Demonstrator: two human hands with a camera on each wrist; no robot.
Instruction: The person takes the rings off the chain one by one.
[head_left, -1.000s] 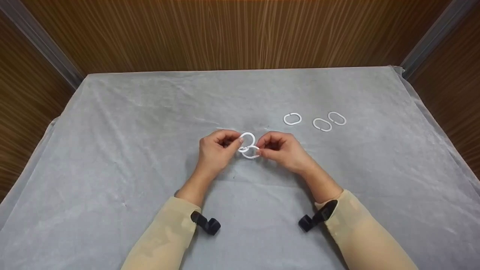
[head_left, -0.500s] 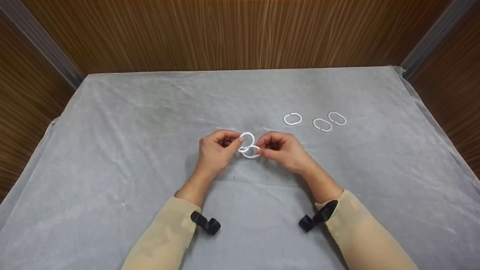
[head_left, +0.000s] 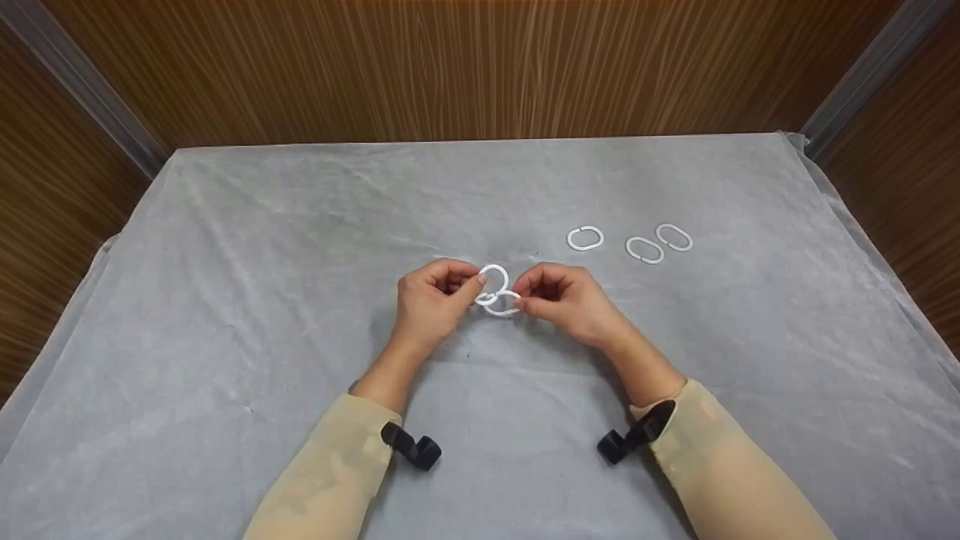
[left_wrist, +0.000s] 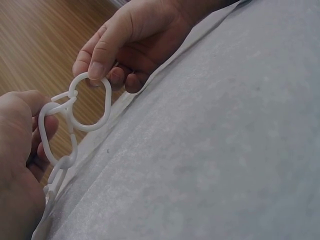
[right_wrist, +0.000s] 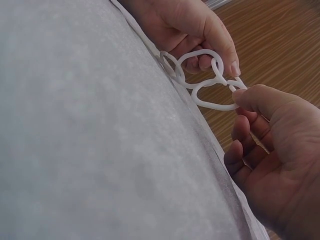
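So both hands are pinching the ring chain (head_left: 496, 292): left hand (head_left: 433, 300) and right hand (head_left: 564, 298) each clamped on a link. 3 loose rings (head_left: 585, 238) are lying unlinked on the cloth (head_left: 225, 300), so the job looks about half done.

Item, my view: chain of white rings (left_wrist: 60, 135), lower links cut off behind left hand (left_wrist: 17, 165); ring openings among three loose rings (head_left: 645, 249) too small to judge.

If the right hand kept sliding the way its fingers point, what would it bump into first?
Its fingertips point toward the left hand. The right hand already pinches a white ring hooked to the left hand's ring, so it would probably meet that ring, then the fingers.
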